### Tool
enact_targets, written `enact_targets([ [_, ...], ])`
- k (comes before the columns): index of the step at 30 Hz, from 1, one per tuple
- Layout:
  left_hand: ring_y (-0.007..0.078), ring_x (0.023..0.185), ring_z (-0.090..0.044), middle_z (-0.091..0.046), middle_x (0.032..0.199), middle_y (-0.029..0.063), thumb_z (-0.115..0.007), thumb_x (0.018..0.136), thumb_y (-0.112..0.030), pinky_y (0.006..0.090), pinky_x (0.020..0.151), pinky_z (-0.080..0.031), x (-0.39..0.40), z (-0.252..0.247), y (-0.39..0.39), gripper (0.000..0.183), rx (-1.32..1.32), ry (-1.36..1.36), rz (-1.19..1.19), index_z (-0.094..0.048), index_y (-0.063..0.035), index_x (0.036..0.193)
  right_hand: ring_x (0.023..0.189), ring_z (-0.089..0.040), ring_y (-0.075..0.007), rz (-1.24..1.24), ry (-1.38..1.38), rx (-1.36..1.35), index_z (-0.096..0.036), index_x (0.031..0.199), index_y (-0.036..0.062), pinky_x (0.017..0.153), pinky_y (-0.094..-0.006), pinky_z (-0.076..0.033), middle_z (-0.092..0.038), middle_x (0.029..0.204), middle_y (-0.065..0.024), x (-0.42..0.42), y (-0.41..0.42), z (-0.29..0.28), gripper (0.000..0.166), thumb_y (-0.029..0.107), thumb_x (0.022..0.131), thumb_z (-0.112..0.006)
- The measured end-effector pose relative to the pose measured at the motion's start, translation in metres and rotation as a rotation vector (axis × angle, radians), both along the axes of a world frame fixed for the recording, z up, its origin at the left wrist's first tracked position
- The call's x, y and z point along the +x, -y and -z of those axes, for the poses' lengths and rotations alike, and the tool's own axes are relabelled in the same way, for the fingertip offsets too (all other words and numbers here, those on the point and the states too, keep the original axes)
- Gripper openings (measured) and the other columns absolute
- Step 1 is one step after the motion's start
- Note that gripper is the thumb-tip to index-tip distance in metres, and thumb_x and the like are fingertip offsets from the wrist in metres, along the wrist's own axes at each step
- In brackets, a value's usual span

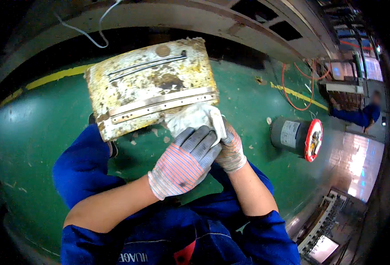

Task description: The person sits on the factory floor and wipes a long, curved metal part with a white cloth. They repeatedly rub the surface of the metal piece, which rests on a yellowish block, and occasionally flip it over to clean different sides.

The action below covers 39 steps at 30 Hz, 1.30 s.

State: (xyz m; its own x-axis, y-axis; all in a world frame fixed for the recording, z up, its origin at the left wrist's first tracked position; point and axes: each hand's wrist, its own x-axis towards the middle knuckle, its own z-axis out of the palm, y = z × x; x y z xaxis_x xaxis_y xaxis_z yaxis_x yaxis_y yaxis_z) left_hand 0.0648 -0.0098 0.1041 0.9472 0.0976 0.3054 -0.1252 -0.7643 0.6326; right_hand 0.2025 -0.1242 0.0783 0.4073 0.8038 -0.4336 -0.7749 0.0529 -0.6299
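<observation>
Both of my hands wear striped knit work gloves with grey coating. My left hand (183, 162) presses its fingers onto a white cloth (191, 119), which lies bunched at the lower right edge of a stained wooden-looking block (142, 79). Behind the cloth's right side, my right hand (231, 147) grips its folded end; some of its fingers are hidden. The block's top is spotted with dark and yellow residue. Along it runs a metal strip with small holes (163, 105), and farther back lie two thin metal rods (146, 68).
A dark bucket (277, 132) with a red rim stands on the green floor at right. Beyond it an orange hose (284, 89) loops on the floor. Machine housing (195, 20) spans the far side, with a white cord (82, 32). A person in blue (369, 114) is at far right.
</observation>
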Motion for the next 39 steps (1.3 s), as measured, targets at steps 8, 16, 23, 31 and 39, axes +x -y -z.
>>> enact_targets([
  [8, 0.0349, 0.115, -0.058, -0.062, 0.123, 0.0160, -0.070, 0.071, -0.023, 0.0500, 0.102, -0.045, 0.004, 0.000, 0.016, 0.048, 0.067, 0.069, 0.118, -0.065, -0.0060, 0.116, 0.112, -0.063, -0.0229, -0.015, -0.027, -0.069, -0.055, 0.131, -0.0027, 0.101, -0.0374, -0.048, -0.064, 0.123, -0.0134, 0.003, 0.023, -0.015, 0.066, 0.042, 0.087, -0.074],
  [16, 0.0350, 0.094, -0.063, -0.065, 0.106, 0.0157, -0.075, 0.066, 0.000, 0.0434, 0.084, -0.051, -0.009, 0.004, 0.008, 0.059, -0.286, 0.140, -0.036, -0.058, 0.0014, 0.123, 0.114, -0.059, -0.0189, -0.207, 0.140, -0.095, -0.060, 0.126, -0.0017, 0.102, -0.0347, -0.044, -0.064, 0.124, -0.0113, -0.012, 0.040, 0.000, 0.053, 0.037, 0.091, -0.069],
  [23, 0.0285, 0.113, -0.060, -0.060, 0.118, 0.0146, -0.080, 0.080, -0.011, 0.0384, 0.101, -0.048, -0.034, 0.020, 0.011, 0.064, -0.368, -0.100, -0.291, -0.054, -0.0073, 0.138, 0.110, -0.061, -0.0200, -0.378, 0.426, -0.236, -0.064, 0.117, -0.0020, 0.097, -0.0333, -0.046, -0.068, 0.112, -0.0128, -0.020, 0.033, 0.008, 0.040, 0.034, 0.100, -0.058],
  [31, 0.0278, 0.107, -0.067, -0.068, 0.114, 0.0153, -0.080, 0.082, -0.015, 0.0364, 0.096, -0.052, -0.037, 0.033, -0.007, 0.050, -0.702, -0.321, -0.222, -0.063, -0.0040, 0.128, 0.094, -0.064, -0.0317, -0.485, 0.649, -0.320, -0.068, 0.107, 0.0000, 0.090, -0.0379, -0.049, -0.068, 0.100, -0.0177, -0.018, 0.034, 0.014, 0.035, 0.032, 0.096, -0.059],
  [39, 0.0229, 0.109, -0.065, -0.069, 0.117, 0.0160, -0.074, 0.091, -0.021, 0.0359, 0.099, -0.050, -0.025, 0.031, -0.025, 0.042, -0.924, -0.382, -0.354, -0.064, 0.0042, 0.122, 0.105, -0.064, -0.0387, -0.506, 0.753, -0.413, -0.068, 0.110, 0.0001, 0.091, -0.0444, -0.051, -0.068, 0.108, -0.0249, -0.016, 0.030, 0.009, 0.040, 0.035, 0.093, -0.059],
])
